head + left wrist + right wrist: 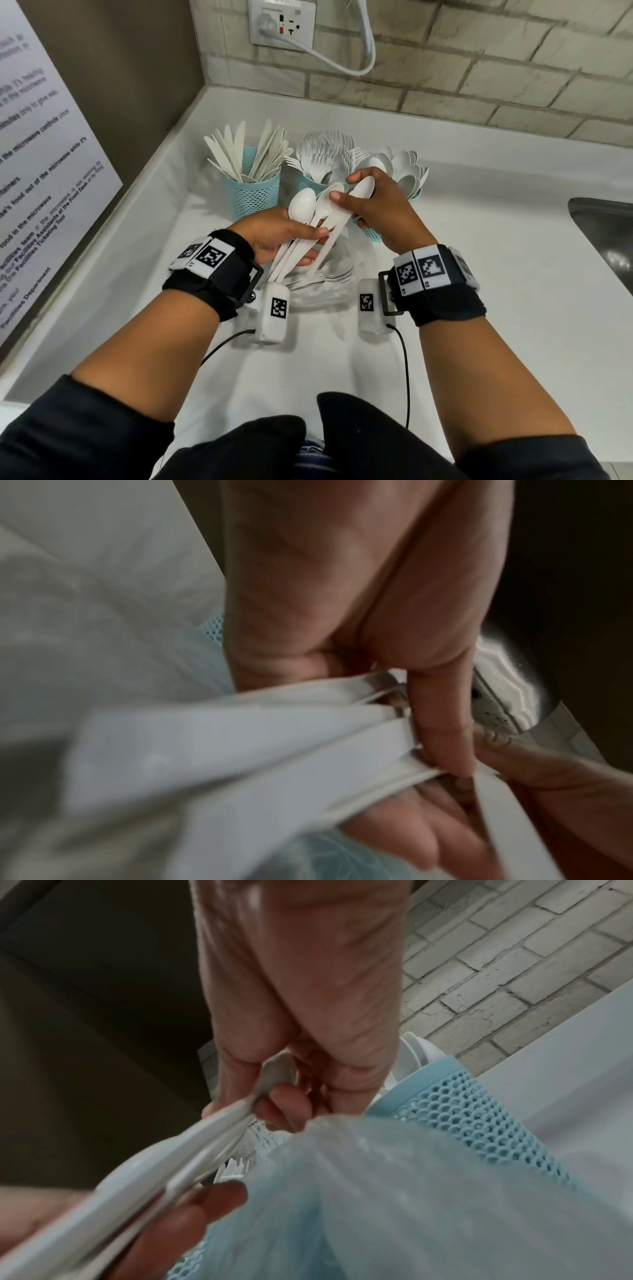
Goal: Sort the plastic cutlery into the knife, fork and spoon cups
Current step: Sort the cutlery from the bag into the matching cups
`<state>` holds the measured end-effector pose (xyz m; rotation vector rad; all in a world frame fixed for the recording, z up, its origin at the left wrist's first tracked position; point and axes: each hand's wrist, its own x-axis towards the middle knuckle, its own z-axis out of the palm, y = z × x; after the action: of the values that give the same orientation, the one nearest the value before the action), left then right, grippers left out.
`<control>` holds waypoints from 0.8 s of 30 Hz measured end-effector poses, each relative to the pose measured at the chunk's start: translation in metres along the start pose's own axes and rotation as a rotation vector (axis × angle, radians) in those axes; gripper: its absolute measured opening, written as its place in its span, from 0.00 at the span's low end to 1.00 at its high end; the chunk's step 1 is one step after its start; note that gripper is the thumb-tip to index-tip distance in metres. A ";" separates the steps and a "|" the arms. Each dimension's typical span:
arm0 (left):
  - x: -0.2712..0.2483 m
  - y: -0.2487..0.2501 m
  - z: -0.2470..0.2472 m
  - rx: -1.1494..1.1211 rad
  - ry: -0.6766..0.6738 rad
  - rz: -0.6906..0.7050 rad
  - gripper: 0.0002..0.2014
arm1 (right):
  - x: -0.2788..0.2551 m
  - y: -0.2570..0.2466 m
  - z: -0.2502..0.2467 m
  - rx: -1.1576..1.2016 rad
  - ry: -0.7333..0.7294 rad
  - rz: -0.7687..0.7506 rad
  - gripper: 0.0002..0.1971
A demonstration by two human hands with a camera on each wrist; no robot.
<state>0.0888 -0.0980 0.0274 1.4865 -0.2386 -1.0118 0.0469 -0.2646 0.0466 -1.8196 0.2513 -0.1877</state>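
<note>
My left hand (284, 236) grips a bundle of several white plastic spoons (305, 226) by their handles, bowls pointing up toward the cups. My right hand (370, 205) pinches one spoon (363, 190) of that bundle near its bowl. Three light-blue mesh cups stand behind: the knife cup (253, 195) on the left, the fork cup (311, 181) in the middle, the spoon cup (411, 195) on the right, partly hidden by my right hand. In the left wrist view my thumb (441, 718) presses on the blurred spoon handles (274, 739). The right wrist view shows the pinched spoon (274, 1072) beside the spoon cup (479, 1110).
A clear plastic bag (322, 284) with more white cutlery lies on the white counter (479, 274) under my hands. A steel sink (609, 240) sits at the right. A brick wall with a socket (282, 24) and a white cable stands behind; a brown panel with a notice (44, 154) closes the left.
</note>
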 end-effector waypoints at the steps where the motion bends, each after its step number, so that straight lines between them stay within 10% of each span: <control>1: -0.001 0.000 0.001 0.018 -0.004 -0.003 0.05 | 0.000 0.001 0.001 -0.006 -0.018 -0.001 0.13; 24: -0.002 -0.002 0.000 0.009 0.076 0.071 0.03 | 0.003 0.010 -0.006 0.010 -0.064 0.068 0.03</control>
<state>0.0869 -0.0969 0.0267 1.5116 -0.2406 -0.8964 0.0479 -0.2733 0.0385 -1.8010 0.2668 -0.0827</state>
